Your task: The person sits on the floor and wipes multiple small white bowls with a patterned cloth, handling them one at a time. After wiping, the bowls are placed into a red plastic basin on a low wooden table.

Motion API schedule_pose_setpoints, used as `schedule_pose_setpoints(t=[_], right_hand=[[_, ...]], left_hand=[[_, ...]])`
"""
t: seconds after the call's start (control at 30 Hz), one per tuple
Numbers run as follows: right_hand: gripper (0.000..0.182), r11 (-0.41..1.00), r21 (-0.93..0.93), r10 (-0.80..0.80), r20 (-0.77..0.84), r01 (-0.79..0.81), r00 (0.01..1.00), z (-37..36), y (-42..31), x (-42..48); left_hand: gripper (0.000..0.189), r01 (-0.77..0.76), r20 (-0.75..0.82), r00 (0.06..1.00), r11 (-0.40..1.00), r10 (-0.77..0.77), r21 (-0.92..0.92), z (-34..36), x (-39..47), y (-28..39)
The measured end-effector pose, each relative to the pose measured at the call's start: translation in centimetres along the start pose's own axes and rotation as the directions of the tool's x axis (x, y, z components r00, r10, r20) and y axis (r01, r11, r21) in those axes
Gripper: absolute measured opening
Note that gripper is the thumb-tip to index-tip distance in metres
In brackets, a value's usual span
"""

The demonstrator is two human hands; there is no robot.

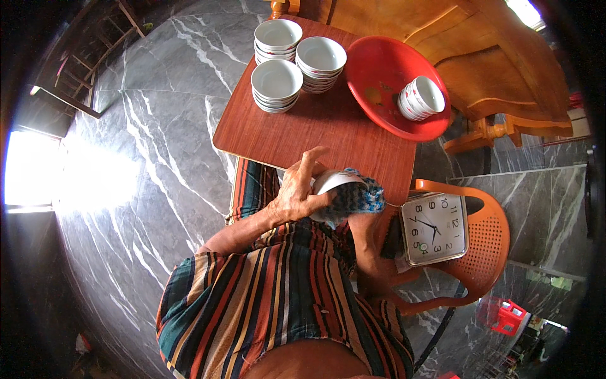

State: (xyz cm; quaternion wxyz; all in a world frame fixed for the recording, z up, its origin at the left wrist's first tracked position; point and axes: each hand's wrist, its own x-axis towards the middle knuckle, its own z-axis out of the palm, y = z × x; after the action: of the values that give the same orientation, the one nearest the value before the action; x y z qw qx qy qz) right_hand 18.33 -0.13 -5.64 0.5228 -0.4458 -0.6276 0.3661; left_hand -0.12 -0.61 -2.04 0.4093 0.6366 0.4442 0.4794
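Note:
My left hand (pixel 300 187) grips a white bowl (pixel 335 181) by its side, above my lap at the table's near edge. The bowl is tilted, with its opening turned down towards me. A blue and grey patterned cloth (pixel 371 196) is bunched against and partly inside the bowl. My right hand (pixel 362 225) holds that cloth, which hides its fingers. On the brown wooden table (pixel 312 128), three stacks of white bowls stand together: a back-left stack (pixel 278 35), a right stack (pixel 321 54) and a nearer stack (pixel 277 80).
A red plastic basin (pixel 378 71) at the table's right holds a tilted stack of white cups or small bowls (pixel 421 98). Behind is a carved wooden bench (pixel 426 28). To my right, a square wall clock (pixel 434 230) rests on an orange plastic chair (pixel 492 237). Grey marbled floor (pixel 165 142) surrounds everything.

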Motion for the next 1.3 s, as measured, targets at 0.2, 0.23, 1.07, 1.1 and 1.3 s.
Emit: schedule_pose_setpoints(t=[0.2, 0.23, 1.07, 1.1, 1.3], right_hand=[[0.036, 0.573, 0.652, 0.606, 0.071, -0.496, 0.792, 2.2, 1.1, -2.9], [0.039, 0.468, 0.704, 0.636, 0.151, -0.533, 0.757, 2.5, 0.9, -2.9], [0.031, 0.825, -0.353, -0.248, 0.477, 0.442, 0.843, -1.1, -1.8, 1.9], [0.029, 0.835, -0.33, -0.261, 0.466, 0.44, 0.845, -1.0, -1.7, 1.9], [0.032, 0.893, -0.39, -0.191, 0.127, 0.226, 0.973, -0.5, 1.9, 1.3]], left_hand=[[0.081, -0.163, -0.13, 0.974, 0.973, 0.186, 0.164, 0.3, 0.2, -0.1], [0.082, -0.173, -0.121, 0.972, 0.964, 0.2, 0.204, 0.1, 0.2, 0.0], [0.085, -0.182, 0.387, 0.922, 0.852, -0.026, 0.491, -1.7, 1.6, 2.4], [0.085, -0.183, 0.358, 0.934, 0.873, 0.01, 0.452, -1.8, 1.7, 2.2], [0.093, -0.032, 0.204, 0.979, 0.989, 0.002, 0.142, -2.3, 1.9, 1.0]])
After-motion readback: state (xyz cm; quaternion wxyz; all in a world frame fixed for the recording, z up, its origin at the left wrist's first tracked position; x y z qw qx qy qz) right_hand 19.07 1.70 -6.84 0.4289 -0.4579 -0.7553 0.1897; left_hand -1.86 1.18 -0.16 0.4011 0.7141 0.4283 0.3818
